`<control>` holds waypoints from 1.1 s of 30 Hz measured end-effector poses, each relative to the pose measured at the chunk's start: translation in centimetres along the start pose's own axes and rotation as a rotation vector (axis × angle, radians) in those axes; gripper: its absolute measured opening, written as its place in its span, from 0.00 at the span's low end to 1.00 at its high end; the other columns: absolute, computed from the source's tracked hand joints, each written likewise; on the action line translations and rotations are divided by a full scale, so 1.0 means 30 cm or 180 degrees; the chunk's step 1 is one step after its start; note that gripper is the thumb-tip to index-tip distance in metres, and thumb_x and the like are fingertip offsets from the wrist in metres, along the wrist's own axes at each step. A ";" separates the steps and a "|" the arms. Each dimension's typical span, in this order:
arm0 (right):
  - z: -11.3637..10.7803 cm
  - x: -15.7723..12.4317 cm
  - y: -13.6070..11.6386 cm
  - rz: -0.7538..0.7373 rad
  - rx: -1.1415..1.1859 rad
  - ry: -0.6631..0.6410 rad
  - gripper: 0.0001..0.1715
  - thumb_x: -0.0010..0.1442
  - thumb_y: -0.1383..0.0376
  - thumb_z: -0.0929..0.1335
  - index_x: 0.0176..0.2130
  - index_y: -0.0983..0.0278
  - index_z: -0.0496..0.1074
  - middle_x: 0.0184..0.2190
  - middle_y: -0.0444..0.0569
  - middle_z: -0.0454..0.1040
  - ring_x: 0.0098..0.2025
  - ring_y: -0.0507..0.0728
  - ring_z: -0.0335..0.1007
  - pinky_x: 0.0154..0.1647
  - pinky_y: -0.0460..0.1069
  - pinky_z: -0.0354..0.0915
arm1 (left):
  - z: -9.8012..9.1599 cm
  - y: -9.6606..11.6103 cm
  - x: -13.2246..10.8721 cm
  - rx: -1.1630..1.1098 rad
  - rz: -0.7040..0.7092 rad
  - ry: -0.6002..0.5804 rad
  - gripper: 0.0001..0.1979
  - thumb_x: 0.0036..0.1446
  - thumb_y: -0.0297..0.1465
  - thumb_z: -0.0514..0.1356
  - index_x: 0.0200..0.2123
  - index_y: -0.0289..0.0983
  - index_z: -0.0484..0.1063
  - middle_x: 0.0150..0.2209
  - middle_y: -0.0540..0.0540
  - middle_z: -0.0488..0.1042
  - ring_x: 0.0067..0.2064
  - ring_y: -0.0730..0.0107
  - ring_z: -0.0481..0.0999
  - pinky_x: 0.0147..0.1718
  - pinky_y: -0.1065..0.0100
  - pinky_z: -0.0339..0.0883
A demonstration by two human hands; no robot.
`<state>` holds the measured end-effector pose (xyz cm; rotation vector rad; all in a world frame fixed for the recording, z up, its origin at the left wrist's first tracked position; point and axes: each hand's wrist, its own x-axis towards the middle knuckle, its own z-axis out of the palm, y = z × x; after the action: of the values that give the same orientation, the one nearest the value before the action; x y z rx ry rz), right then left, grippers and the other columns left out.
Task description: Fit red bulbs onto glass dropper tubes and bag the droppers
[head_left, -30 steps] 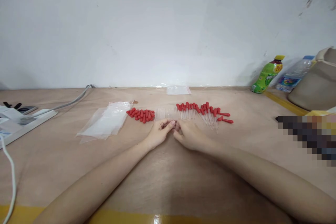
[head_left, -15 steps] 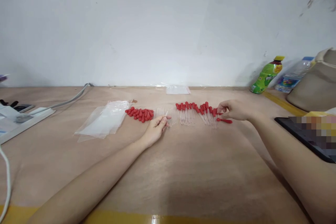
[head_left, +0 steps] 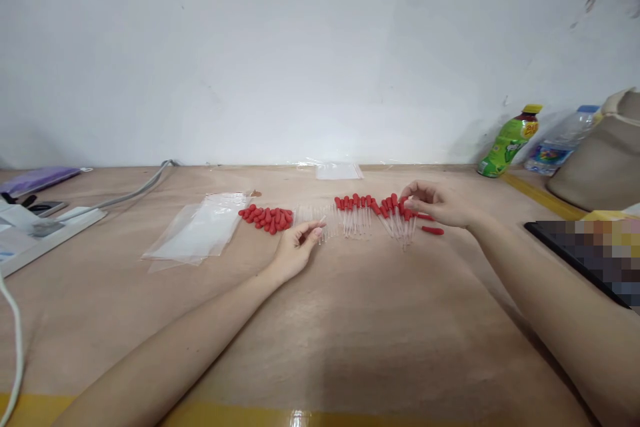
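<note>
My left hand [head_left: 300, 245] pinches a thin clear dropper tube between thumb and fingers, at the near edge of a row of loose clear tubes [head_left: 305, 214]. To its left lies a pile of loose red rubber bulbs [head_left: 267, 218]. Right of the loose tubes, droppers with red bulbs [head_left: 356, 201] lie side by side, tips toward me. At the right end of these droppers, my right hand [head_left: 440, 203] has thumb and fingertips closed on the red bulb of a dropper; the fingers partly hide it. One red bulb [head_left: 433, 230] lies apart, just below that hand.
Clear plastic bags [head_left: 197, 230] lie left of the bulbs, and another bag [head_left: 339, 171] by the wall. A power strip [head_left: 55, 233] with a cable sits far left. A green bottle [head_left: 509, 141], a water bottle [head_left: 563, 140], a beige bag [head_left: 597, 160] and a dark tablet [head_left: 565, 257] stand or lie right.
My right hand has shifted left onto the end of the dropper row, and a dropper there now reaches further toward me. My left hand has turned slightly, still pinching the tube.
</note>
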<state>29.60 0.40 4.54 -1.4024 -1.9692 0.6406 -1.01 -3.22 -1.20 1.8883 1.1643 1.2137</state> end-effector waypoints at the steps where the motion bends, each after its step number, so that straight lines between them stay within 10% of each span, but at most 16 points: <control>1: 0.027 -0.002 -0.020 -0.0061 0.0462 -0.0013 0.19 0.49 0.53 0.66 0.37 0.64 0.67 0.32 0.49 0.72 0.32 0.52 0.68 0.33 0.47 0.63 | -0.002 0.001 0.000 0.0219 0.0188 0.0070 0.15 0.56 0.37 0.53 0.42 0.34 0.71 0.28 0.47 0.70 0.28 0.74 0.66 0.28 0.71 0.61; 5: 0.193 -0.023 -0.090 -0.0425 0.1515 0.0055 0.19 0.46 0.54 0.69 0.33 0.64 0.65 0.36 0.50 0.71 0.37 0.53 0.68 0.37 0.49 0.65 | -0.010 0.002 -0.002 0.0723 0.0759 0.0058 0.14 0.58 0.34 0.50 0.42 0.35 0.71 0.31 0.46 0.70 0.32 0.71 0.68 0.33 0.69 0.62; 11: 0.401 -0.090 -0.117 -0.0878 0.1120 0.0626 0.09 0.50 0.61 0.67 0.30 0.63 0.64 0.38 0.51 0.67 0.34 0.53 0.67 0.33 0.50 0.66 | -0.010 0.005 -0.008 0.0954 0.0849 -0.0171 0.14 0.58 0.33 0.51 0.42 0.35 0.71 0.30 0.45 0.70 0.31 0.71 0.68 0.30 0.70 0.62; 15: 0.408 -0.106 -0.115 -0.0871 0.0796 0.0629 0.18 0.50 0.64 0.68 0.43 0.62 0.65 0.45 0.53 0.63 0.33 0.52 0.68 0.35 0.51 0.67 | -0.008 0.007 -0.010 0.0910 0.0916 -0.0181 0.13 0.58 0.33 0.51 0.41 0.35 0.72 0.31 0.44 0.72 0.31 0.71 0.69 0.31 0.69 0.63; 33: 0.392 -0.107 -0.134 -0.1206 0.0568 0.0329 0.10 0.55 0.62 0.64 0.37 0.62 0.71 0.32 0.46 0.73 0.33 0.52 0.68 0.35 0.47 0.63 | -0.007 0.033 -0.025 0.0892 0.1227 -0.0625 0.12 0.58 0.29 0.51 0.43 0.36 0.71 0.29 0.47 0.69 0.28 0.75 0.67 0.28 0.73 0.61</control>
<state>19.20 -4.23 -1.38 -0.9045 -1.9695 0.5396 -1.00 -4.31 -0.57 2.4681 0.9283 1.0643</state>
